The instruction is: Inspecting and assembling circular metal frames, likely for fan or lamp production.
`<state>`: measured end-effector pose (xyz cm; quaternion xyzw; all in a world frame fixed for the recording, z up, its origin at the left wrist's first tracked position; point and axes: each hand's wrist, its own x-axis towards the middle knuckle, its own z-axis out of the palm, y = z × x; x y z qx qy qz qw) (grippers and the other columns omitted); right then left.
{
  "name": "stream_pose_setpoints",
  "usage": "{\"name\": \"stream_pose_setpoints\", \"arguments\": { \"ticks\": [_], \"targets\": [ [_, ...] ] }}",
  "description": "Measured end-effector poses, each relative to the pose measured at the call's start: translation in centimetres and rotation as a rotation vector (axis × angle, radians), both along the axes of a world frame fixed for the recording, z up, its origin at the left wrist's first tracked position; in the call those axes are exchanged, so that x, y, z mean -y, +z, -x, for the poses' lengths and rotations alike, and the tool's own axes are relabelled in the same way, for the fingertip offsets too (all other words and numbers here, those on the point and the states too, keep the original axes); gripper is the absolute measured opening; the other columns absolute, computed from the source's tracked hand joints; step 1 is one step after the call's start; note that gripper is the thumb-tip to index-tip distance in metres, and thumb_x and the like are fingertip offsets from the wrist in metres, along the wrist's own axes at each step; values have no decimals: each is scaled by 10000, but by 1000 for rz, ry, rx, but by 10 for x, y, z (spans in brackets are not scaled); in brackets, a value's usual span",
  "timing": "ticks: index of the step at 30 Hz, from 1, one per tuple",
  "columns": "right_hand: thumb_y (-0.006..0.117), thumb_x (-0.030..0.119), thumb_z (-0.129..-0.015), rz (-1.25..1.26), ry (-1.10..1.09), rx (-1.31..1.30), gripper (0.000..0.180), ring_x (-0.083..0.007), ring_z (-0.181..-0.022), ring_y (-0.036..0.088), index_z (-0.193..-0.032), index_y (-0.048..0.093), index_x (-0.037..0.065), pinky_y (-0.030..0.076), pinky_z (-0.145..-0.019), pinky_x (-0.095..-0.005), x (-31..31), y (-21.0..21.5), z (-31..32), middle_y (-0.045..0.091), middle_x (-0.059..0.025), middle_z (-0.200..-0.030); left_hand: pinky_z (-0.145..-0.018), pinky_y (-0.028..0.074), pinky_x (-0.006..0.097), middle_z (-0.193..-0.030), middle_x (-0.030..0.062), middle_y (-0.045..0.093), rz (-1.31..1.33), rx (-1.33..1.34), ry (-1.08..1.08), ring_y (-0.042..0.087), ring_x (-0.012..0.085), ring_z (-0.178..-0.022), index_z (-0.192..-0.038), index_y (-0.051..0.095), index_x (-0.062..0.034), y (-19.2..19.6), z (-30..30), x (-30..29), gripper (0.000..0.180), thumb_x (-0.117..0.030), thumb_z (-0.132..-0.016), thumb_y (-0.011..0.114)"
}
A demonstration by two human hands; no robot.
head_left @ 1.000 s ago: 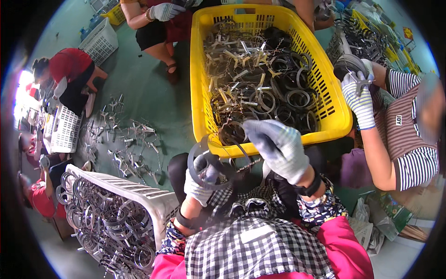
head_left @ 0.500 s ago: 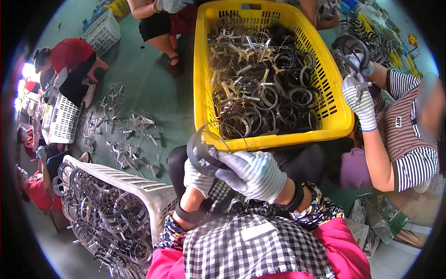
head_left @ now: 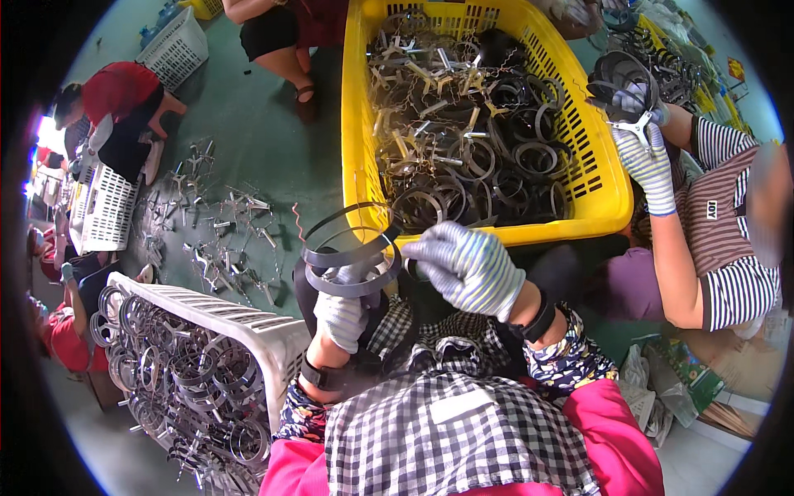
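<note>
My left hand point(head_left: 341, 321), in a striped work glove, grips a dark grey metal ring assembly point(head_left: 351, 288) from below. Its bands are upright and loop above the fingers, partly blurred. A thin, wavy copper-coloured wire point(head_left: 298, 223) sticks up at its left side. Just right of the rings is my gloved right hand point(head_left: 473, 271), its fingers drawn together toward the rings. Whatever its fingertips may hold is hidden. Beyond both hands stands a yellow crate point(head_left: 488, 233) heaped with black rings point(head_left: 536, 157) and silvery three-armed metal brackets point(head_left: 442, 78).
A white crate point(head_left: 207, 307) full of ring assemblies stands at my left. Loose metal brackets point(head_left: 227, 240) lie on the green floor beyond it. A co-worker point(head_left: 719, 223) at the right holds rings and a bracket. Other people sit at the far left and behind the yellow crate.
My left hand has tilted the ring assembly and drawn it slightly left, so its loops stand open above the hand. My right hand has come away from it to the right.
</note>
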<state>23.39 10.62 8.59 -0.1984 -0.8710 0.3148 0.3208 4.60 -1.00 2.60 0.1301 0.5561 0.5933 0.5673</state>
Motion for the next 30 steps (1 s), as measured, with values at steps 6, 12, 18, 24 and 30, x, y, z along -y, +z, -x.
{"name": "stream_pose_setpoints", "arguments": {
  "ticks": [6,12,18,24,30],
  "targets": [
    [801,221,-708,106,5,-1,668,-234,-860,640,-1281,502,51,527,-704,-314,-10,22,11,551,-134,-1203,-488,364,228,-753,22,623,14,18,-19,503,99,-552,-955,646,-59,11,2,-4,294,-343,-900,600],
    [814,336,-663,-44,10,75,652,-331,-1005,620,-1206,574,66,530,-814,-379,-3,5,29,592,-148,-1170,-480,324,225,-703,-9,571,3,214,-29,441,86,-519,-1036,631,-61,10,-1,-2,357,-387,-897,589],
    [769,249,-722,137,54,59,541,-285,-901,651,-1192,585,53,534,-738,-362,-15,1,26,605,-138,-1131,-600,449,242,-846,31,593,-211,304,-169,545,107,-670,-1172,544,-31,-13,20,9,282,-206,-951,526],
    [621,271,-837,123,-366,821,299,-334,-891,649,-1077,643,94,516,-764,-397,-155,-24,-20,680,-162,-948,-484,419,247,-681,20,551,-381,374,-65,520,127,-553,-1003,597,-17,-20,32,0,161,-118,-878,604],
    [533,116,-813,-252,238,1417,313,-328,-928,647,-1110,632,130,528,-756,-414,-176,-116,-31,659,-144,-1024,-536,468,271,-822,44,625,-220,91,-261,586,131,-639,-1079,587,8,-24,37,-1,216,-15,-864,586]
  ]
}}
